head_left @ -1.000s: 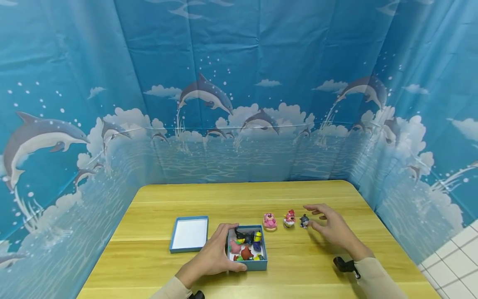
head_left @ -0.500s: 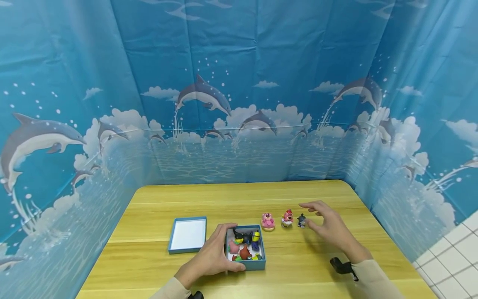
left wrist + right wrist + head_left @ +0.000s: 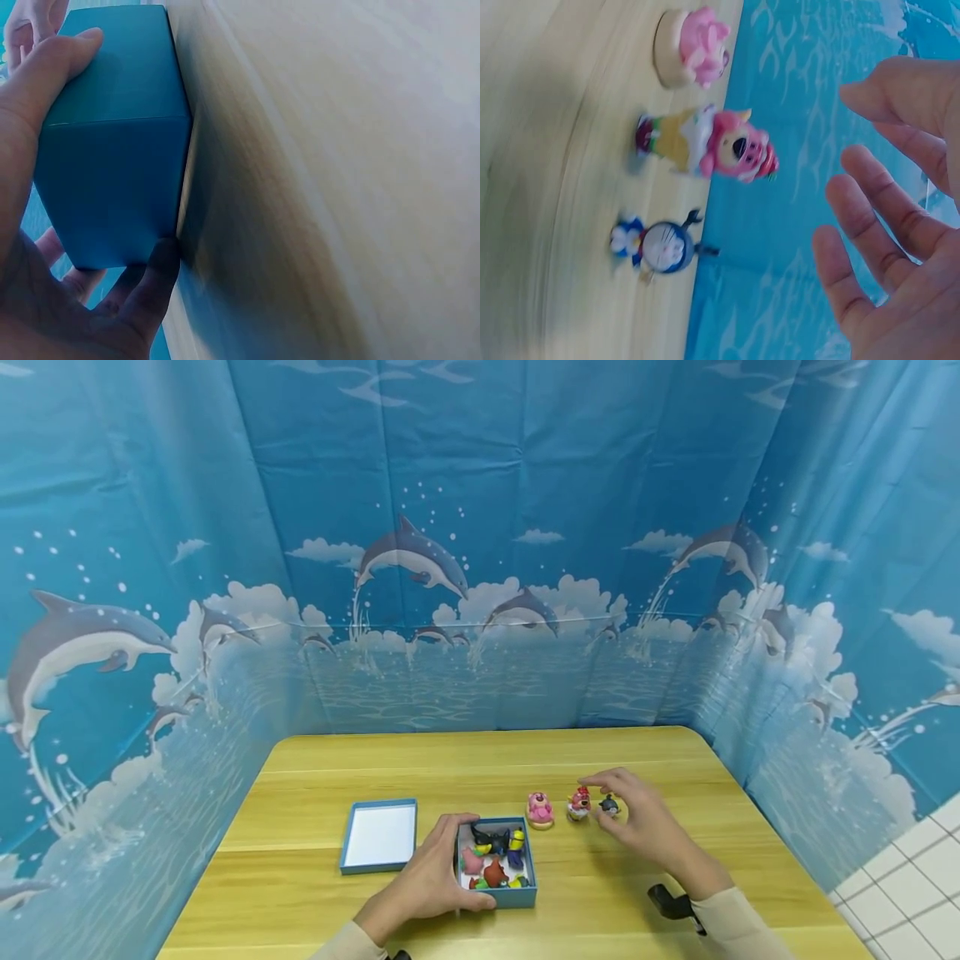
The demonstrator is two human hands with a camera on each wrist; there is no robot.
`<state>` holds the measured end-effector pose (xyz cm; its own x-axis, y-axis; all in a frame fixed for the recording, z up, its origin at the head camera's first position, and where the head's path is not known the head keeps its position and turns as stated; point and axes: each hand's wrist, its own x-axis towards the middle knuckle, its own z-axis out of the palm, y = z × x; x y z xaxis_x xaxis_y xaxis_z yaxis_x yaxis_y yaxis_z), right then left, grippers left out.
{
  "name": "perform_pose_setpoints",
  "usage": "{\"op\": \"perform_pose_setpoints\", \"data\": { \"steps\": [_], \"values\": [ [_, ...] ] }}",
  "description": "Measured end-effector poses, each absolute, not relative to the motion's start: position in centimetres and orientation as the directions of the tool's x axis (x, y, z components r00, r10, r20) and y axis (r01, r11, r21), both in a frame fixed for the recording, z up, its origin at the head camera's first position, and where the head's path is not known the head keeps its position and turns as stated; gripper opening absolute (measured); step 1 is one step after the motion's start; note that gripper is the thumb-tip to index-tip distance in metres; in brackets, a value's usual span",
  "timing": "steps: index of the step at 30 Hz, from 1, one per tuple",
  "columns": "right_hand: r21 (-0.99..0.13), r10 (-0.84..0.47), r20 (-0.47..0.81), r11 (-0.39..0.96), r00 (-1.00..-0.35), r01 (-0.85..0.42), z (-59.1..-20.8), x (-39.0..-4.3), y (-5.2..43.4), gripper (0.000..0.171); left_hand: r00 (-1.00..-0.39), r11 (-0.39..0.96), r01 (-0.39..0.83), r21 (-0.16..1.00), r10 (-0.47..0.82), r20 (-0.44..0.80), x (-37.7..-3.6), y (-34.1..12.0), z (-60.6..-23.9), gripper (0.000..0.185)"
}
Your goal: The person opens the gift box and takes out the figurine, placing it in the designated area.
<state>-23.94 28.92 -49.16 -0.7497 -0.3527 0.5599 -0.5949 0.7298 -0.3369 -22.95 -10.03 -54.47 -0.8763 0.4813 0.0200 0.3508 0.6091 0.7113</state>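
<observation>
Blue card makes up the small open box that we see near the front of the wooden table, and the left hand grips it, thumb along one wall and fingers curled round the near corner; the left wrist view shows the same hold on the box's outside. Inside lie several little toy figures, packed too close for us to count. One lid, white inside, lies just to the left of the box. Beyond the box we count three figures standing in one row: a pink bear, a red-capped pink figure and a small blue cat. The right hand hovers just by the blue cat with its fingers spread and loose, holding nothing; in the right wrist view a gap shows between fingers and cat. A dolphin-print curtain walls the table on three sides.
</observation>
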Motion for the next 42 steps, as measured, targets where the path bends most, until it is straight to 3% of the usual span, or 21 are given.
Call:
{"op": "perform_pose_setpoints", "data": {
  "steps": [12, 23, 29, 42],
  "values": [
    [-0.357, -0.423, 0.510, 0.688, -0.749, -0.632, -49.0, -24.0, 25.6, 0.047, -0.879, 0.608, 0.344, 0.715, 0.476, 0.019, -22.7, -9.8, -54.5, 0.125],
    [-0.373, -0.480, 0.490, 0.639, -0.728, -0.673, -48.8, -23.9, 23.5, 0.053, -0.882, 0.612, 0.341, 0.713, 0.471, 0.017, -23.0, -9.9, -54.6, 0.123],
    [-0.358, -0.505, 0.475, 0.637, -0.721, -0.683, -48.6, -23.8, 22.4, 0.048, -0.881, 0.615, 0.340, 0.711, 0.474, 0.012, -23.0, -10.0, -54.5, 0.123],
    [-0.368, -0.574, 0.354, 0.641, -0.739, -0.674, -49.3, -24.0, 21.4, 0.048, -0.879, 0.607, 0.337, 0.720, 0.477, 0.009, -23.1, -10.1, -54.5, 0.121]
  ]
}}
